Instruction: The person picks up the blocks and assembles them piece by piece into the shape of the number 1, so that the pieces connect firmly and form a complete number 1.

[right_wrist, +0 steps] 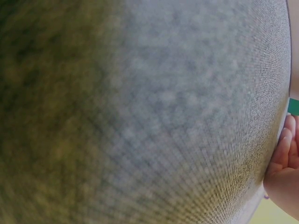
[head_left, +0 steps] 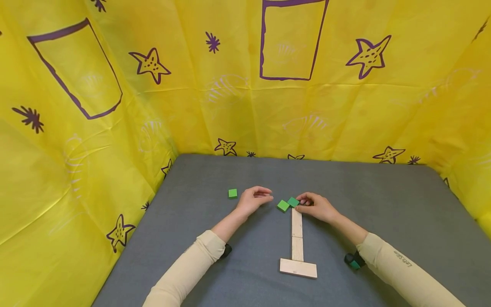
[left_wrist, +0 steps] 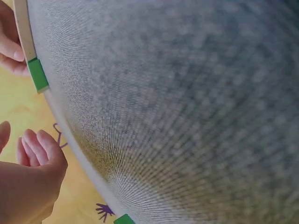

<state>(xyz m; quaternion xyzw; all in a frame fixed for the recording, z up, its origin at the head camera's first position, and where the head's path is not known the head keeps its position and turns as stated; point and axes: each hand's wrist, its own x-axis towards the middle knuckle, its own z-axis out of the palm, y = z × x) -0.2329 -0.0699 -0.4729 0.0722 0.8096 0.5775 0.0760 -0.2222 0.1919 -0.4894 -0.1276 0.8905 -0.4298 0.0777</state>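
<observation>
My right hand (head_left: 316, 207) is at the far end of a row of wooden planks, its thumb and fingertips pinching the right corner of a darker green block (head_left: 293, 202). Beside that block, on its left, lies a light green block (head_left: 283, 206). Two pale wooden planks (head_left: 297, 232) run end to end toward me from the darker block. Across their near end lies another wooden plank (head_left: 298, 268). My left hand (head_left: 254, 199) hovers left of the blocks, fingers loosely bent and holding nothing. In the left wrist view, the left hand (left_wrist: 35, 175) is likewise without anything in it.
A separate light green block (head_left: 232, 193) lies left of my left hand. Grey cloth covers the table (head_left: 172, 256). Yellow curtain (head_left: 238, 115) with purple drawings surrounds its back and sides. Dark wrist devices (head_left: 353, 260) sit under the sleeves.
</observation>
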